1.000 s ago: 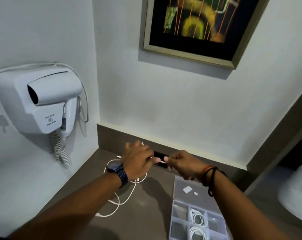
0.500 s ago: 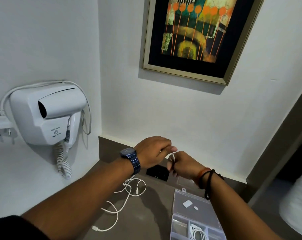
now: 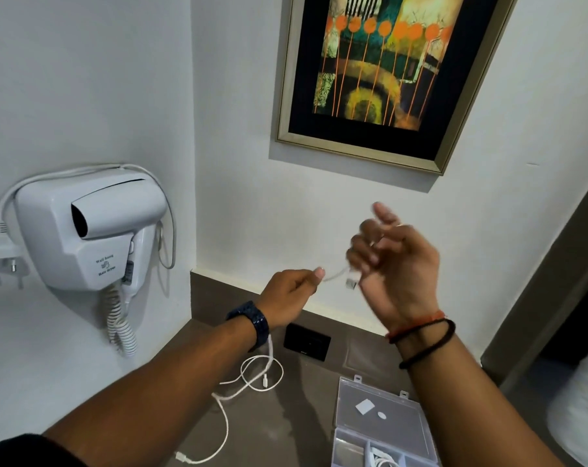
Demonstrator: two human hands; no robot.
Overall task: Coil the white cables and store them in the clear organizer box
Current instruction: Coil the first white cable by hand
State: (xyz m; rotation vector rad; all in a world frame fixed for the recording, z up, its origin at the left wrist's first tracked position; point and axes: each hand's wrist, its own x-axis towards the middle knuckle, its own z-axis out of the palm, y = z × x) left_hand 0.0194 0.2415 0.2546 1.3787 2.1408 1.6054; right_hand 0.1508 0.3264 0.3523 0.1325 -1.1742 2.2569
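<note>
Left hand (image 3: 291,291) pinches the white cable (image 3: 252,375) above the counter (image 3: 286,419); its slack loops left of the clear organizer box (image 3: 383,429). Right hand (image 3: 392,264), fingers loosely curled, holds the blurred connector end above the box.

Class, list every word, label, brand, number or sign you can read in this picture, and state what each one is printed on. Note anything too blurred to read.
"Wall hung" on the front of the white hair dryer, upper line of its print.
"Hair dryer" on the line below, small and soft, so this reading is likely, not certain.
A small logo sits between those lines: too small to read.
The black wall plate bears a tiny pale mark: unreadable.
The stickers on the clear organizer box lid look blank.
</note>
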